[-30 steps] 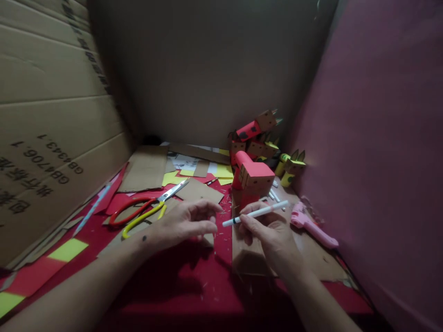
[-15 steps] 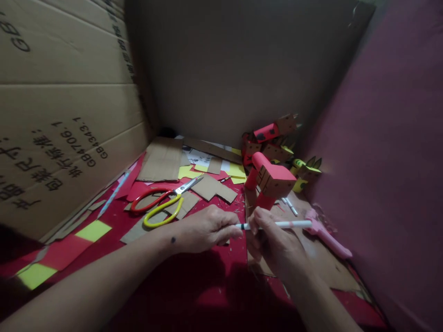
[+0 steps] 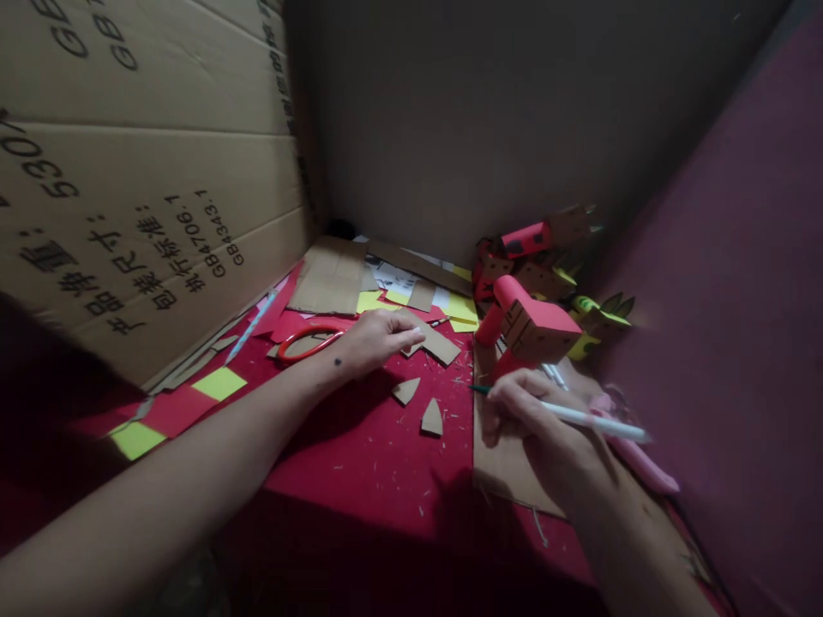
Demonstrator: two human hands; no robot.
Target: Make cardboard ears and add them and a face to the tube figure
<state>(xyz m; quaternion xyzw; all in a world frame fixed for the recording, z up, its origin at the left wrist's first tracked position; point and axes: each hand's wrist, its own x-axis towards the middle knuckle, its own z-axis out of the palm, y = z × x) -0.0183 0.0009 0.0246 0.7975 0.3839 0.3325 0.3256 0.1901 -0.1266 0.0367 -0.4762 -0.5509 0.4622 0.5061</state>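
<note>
Now pinching the white marker [image 3: 595,418] in the right hand [image 3: 537,420], with its green tip toward the left and its barrel reaching right across that hand, just nearer than the red-topped cardboard figure [image 3: 546,330]. Holding the left hand [image 3: 378,343] curled beside a cardboard piece [image 3: 441,346], beyond two pointed cutouts [image 3: 433,418]; cannot tell whether gripping anything there.

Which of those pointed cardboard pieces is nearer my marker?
The right piece, tip pointing away from you; the other piece lies left, farther from the marker.

place: craft corner | shows: scissors [image 3: 315,327], cut cardboard [image 3: 327,274], yellow paper [image 3: 219,383], pink glue gun [image 3: 651,469], red-covered table [image 3: 360,467]
</note>
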